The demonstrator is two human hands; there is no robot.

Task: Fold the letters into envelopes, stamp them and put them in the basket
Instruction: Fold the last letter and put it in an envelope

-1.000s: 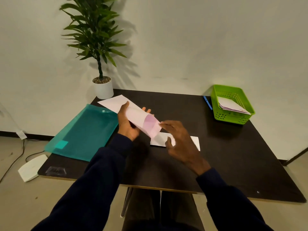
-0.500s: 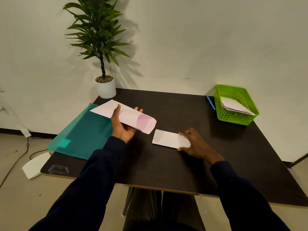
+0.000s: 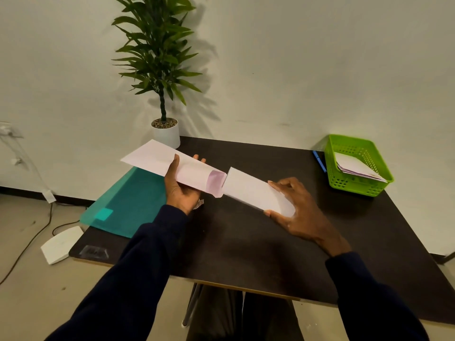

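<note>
Dark table (image 3: 246, 242) fills my view. Progress first.

Green basket (image 3: 354, 188) sits at 2 o'clock on the table with a few finished envelopes (image 3: 354, 166) already in it, so I judge some rounds done.

Current round is mid-insertion. The pale envelope (image 3: 157, 157) is held above the table at 11 o'clock from centre, open mouth pointing to 4 o'clock. The folded letter (image 3: 248, 189) is lifted just right of centre, its leading edge right at that mouth. Whether it's in yet, I cannot tell.

My left hand (image 3: 182, 190) grips the envelope, thumb on top, fingers curled under and round the far edge. My right hand (image 3: 298, 212) pinches the letter's near end, fingers over it and thumb below.

Left to do, I judge: slide the letter in, close the flap, stamp, drop in the basket. No stamp in view that I can make out.

Around:
- Potted plant (image 3: 160, 57) at 11 o'clock, at the table's far corner against the wall.
- Teal folder (image 3: 128, 205) at 9 o'clock, overhanging the left edge.
- White device (image 3: 61, 244) on the floor at 8 o'clock, cable attached.
- Blue pen (image 3: 319, 160) just beside the basket's left wall.
- Small clear piece (image 3: 94, 252) at the near-left corner.

Nothing lies between the hands and the basket.
</note>
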